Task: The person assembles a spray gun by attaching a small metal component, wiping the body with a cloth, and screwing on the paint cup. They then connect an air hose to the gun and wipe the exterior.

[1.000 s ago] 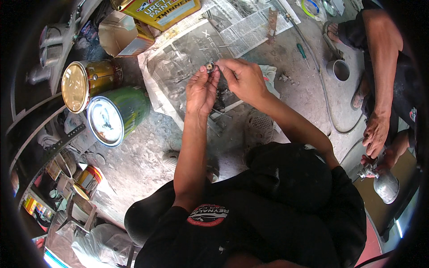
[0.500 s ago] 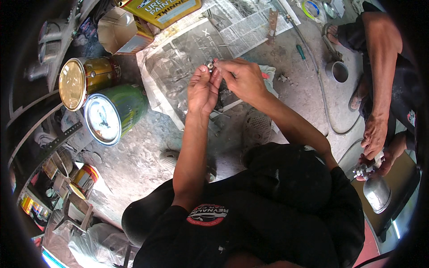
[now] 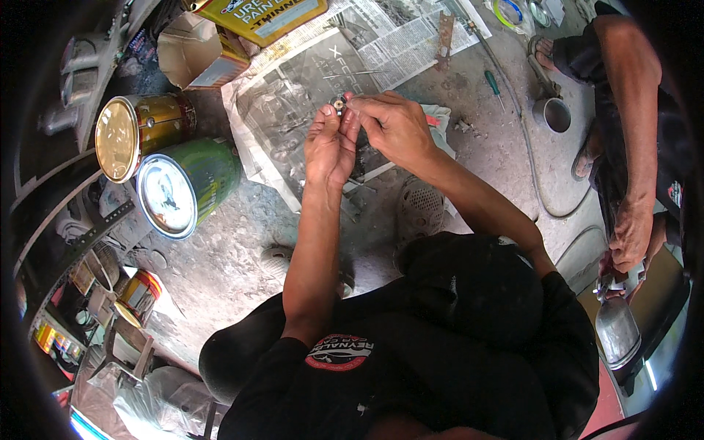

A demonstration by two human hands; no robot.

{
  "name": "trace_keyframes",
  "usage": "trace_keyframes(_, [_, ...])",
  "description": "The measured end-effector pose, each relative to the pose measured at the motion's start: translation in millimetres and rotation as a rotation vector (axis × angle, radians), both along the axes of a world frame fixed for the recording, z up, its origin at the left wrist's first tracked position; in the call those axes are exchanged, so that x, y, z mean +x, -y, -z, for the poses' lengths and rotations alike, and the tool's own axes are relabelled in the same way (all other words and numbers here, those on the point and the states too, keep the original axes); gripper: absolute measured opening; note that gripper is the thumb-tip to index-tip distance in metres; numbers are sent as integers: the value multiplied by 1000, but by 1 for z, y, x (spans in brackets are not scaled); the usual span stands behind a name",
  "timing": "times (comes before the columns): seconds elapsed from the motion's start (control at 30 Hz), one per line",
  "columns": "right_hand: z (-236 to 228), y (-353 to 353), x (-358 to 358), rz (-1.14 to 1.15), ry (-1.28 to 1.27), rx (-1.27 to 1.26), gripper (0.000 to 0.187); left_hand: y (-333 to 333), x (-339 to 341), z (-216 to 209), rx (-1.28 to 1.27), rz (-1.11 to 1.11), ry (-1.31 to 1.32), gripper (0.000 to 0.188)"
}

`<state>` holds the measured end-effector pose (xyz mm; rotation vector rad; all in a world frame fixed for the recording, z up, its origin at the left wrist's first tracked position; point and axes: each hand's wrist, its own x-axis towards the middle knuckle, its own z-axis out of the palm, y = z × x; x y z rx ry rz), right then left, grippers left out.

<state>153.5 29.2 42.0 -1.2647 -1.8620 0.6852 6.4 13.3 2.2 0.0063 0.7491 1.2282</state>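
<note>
Over the newspaper, a small round metal fitting (image 3: 339, 105) with a brass-coloured middle is pinched at the fingertips of my left hand (image 3: 330, 150). The palm of that hand is turned up. From the right, my right hand (image 3: 400, 128) has its thumb and fingers closed at the edge of the same fitting; its bent fingers partly hide the piece. On the spread newspaper (image 3: 275, 110) below are thin metal rods (image 3: 356, 74) and dark stains.
To the left lie a gold-lidded can (image 3: 117, 139) and a green can (image 3: 213, 180). An opened carton (image 3: 187, 55) and a yellow thinner tin (image 3: 268, 18) stand behind. At right are a screwdriver (image 3: 492, 82), a hose (image 3: 528, 150), a metal cup (image 3: 555, 116) and a co-worker holding a spray gun's silver cup (image 3: 618, 330).
My hands stay almost in place, still at the fitting, which shows its brass middle more plainly. The co-worker's upper hand has moved down and right over the spray gun, whose cup hangs straighter.
</note>
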Motion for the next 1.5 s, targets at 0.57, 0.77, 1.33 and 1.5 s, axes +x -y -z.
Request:
trace_keyframes(0.57, [3,1,-1,-8,25,89,26,0,4,-4,-5,-23,44,17])
trace_keyframes(0.77, [2,4,-3,42,-50,34,24,2,6,-5,-23,-58,54,18])
trace_keyframes(1.33, [7,8,-3,-1,54,99,31,3,11,-8,-4,-34,9,23])
trace_keyframes(1.5, [3,6,-3,49,10,85,29,3,11,-6,-1,-61,39,20])
